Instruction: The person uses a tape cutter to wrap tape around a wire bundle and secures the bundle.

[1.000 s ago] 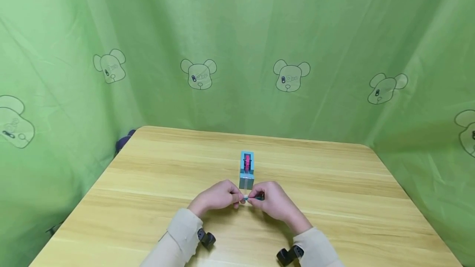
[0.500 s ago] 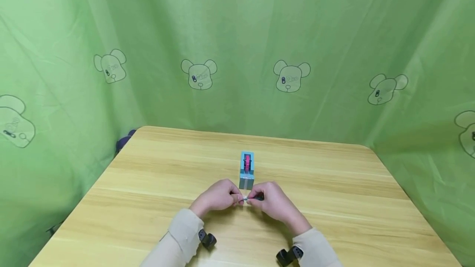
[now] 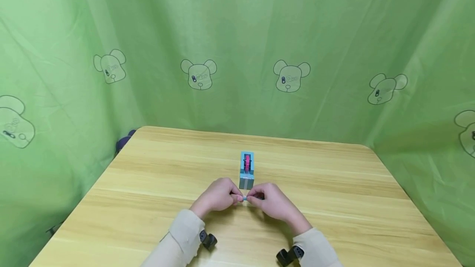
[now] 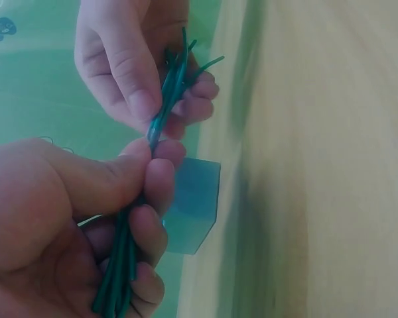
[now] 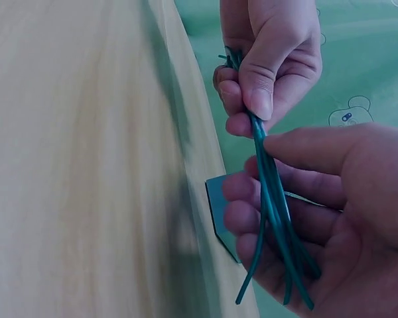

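Over a wood-grain tabletop (image 3: 148, 168), before a blue tape dispenser (image 3: 242, 179) | left hand (image 3: 218, 194) and right hand (image 3: 270, 199) pinch one green strand bundle (image 5: 272, 199) | slack grip could splay it; uneven pulling could skew clear tape (image 3: 245, 183)

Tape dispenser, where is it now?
In the head view, the blue tape dispenser stands midway across the table, just beyond the left hand and right hand.

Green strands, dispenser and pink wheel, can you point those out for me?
Green strands (image 5: 272, 192): right wrist view, on the middle of the bundle.
Dispenser (image 3: 250, 183): head view, on its front face.
Pink wheel (image 3: 247, 162): head view, middle of its rim.
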